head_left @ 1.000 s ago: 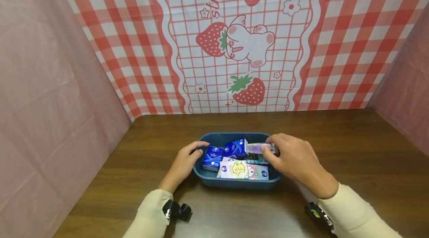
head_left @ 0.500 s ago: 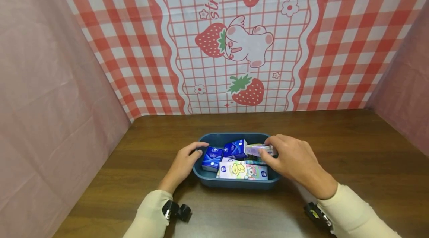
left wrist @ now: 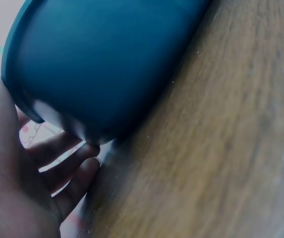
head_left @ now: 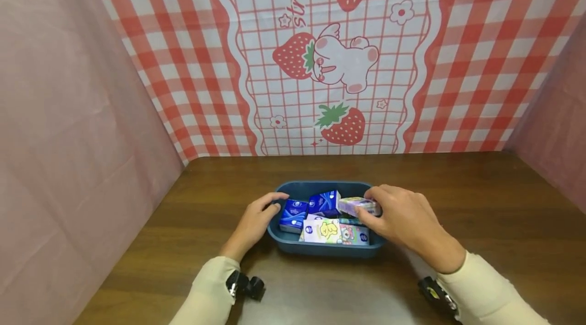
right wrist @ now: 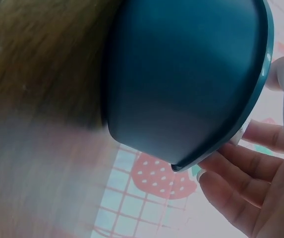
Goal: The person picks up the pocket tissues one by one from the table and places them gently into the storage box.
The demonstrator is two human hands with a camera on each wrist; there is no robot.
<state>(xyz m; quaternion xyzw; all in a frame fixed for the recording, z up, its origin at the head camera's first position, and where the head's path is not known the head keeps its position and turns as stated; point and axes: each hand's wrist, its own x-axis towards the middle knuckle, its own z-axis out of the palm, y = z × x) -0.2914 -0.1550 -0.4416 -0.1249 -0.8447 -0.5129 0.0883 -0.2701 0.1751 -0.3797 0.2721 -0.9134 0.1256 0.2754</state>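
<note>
A dark blue plastic basin (head_left: 327,249) sits on the table with several tissue packs inside. At its left end, my left hand (head_left: 251,223) grips the rim with thumb and index finger, its other fingers against the outer wall (left wrist: 102,64). Over the right end, my right hand (head_left: 407,220) pinches a lilac tissue pack (head_left: 353,206) between thumb and fingers, the pack's far end hidden by the hand. Two blue tissue packs (head_left: 294,213) lie at the left and back. A white pack with a yellow bear (head_left: 322,231) and a pastel pack (head_left: 357,234) lie in front.
The brown wooden table (head_left: 220,177) extends around the basin. Behind it hangs a red checked strawberry cloth (head_left: 343,76). Pink curtains (head_left: 82,137) stand at both sides. Black wrist devices (head_left: 244,285) are strapped over the cream sleeves.
The lilac pack has tilted slightly and come a little lower in my right hand, covering more of the dark pack beneath. My left hand stays at the rim. The head view has shifted slightly.
</note>
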